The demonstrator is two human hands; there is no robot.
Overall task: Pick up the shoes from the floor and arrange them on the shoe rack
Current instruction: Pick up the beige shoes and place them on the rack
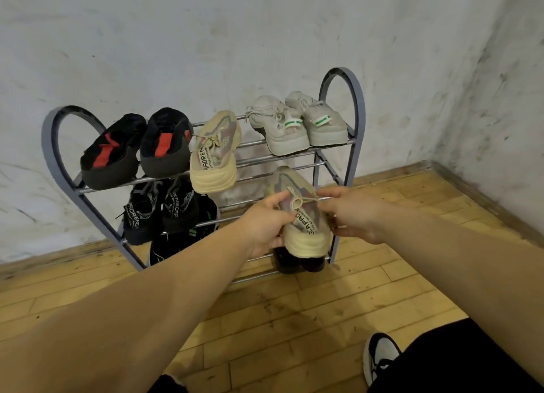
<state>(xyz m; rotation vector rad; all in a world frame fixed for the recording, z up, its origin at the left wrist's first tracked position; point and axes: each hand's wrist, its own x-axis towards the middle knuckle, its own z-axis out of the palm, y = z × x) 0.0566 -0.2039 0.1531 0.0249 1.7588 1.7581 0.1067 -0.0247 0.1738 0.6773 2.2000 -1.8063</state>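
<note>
Together hands, left [263, 226] and right [354, 216], grip beige shoe [303, 225]; rack [358, 110] holds other shoes [213, 154]

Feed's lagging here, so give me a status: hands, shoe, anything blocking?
Left hand and right hand both gripping beige sneaker, held before shoe rack. Matching sneaker on top shelf, gap beside it. Nothing blocking seen.

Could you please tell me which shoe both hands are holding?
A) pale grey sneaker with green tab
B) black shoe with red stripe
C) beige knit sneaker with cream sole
C: the left hand and right hand grip the beige knit sneaker with cream sole.
</note>
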